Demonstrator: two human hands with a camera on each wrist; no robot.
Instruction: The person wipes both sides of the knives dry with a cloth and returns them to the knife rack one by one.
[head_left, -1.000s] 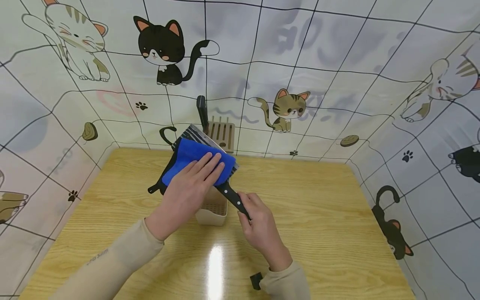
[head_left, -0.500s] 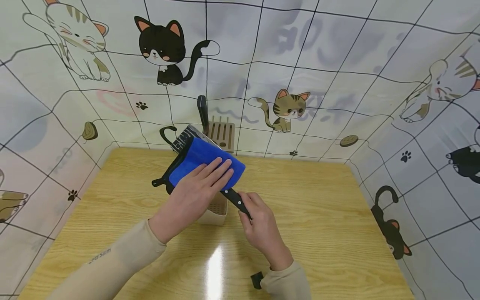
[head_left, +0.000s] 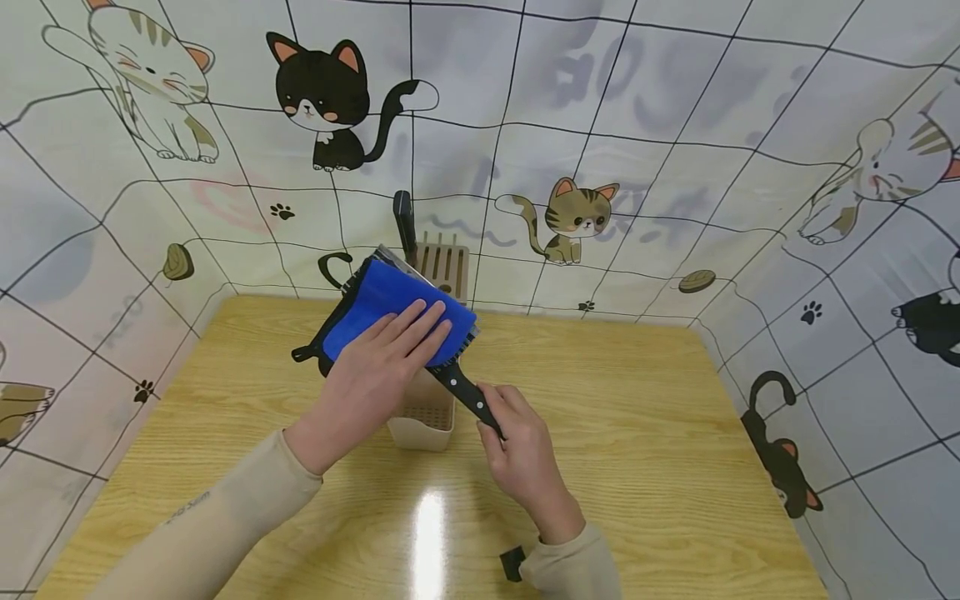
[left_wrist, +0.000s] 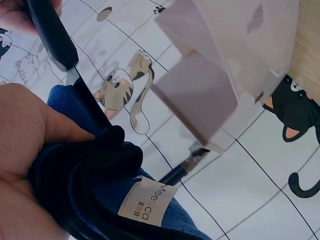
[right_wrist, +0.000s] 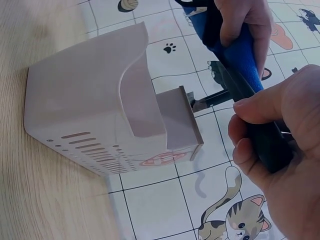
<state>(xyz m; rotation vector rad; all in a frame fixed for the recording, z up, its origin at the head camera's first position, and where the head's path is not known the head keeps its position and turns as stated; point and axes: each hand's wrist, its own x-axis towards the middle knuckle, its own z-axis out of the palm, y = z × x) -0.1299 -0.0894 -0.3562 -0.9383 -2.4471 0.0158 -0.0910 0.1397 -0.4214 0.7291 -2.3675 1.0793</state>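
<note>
My right hand (head_left: 528,458) grips the black riveted handle of a wide-bladed cleaver (head_left: 465,396), raised over the table and slanting up to the left. A blue cloth (head_left: 397,287) with black edging and a hanging loop lies folded over the blade, hiding most of it. My left hand (head_left: 375,358) holds this cloth against the blade, fingers stretched along the top face. Its thumb presses from the other side, as the left wrist view shows, near a white tag (left_wrist: 147,200). Behind and below stands a beige knife holder (head_left: 422,435), partly hidden by the cleaver and cloth.
Another knife with a black handle (head_left: 405,221) stands upright in the holder's slotted back part (head_left: 442,271). A small black square (head_left: 512,563) lies beside my right sleeve. Walls with printed cats (head_left: 577,221) close off the wooden table (head_left: 600,400) behind and at both sides.
My left hand and the cloth slid along the blade toward the handle, then back up to the left. My right hand and the cleaver have stayed almost in place.
</note>
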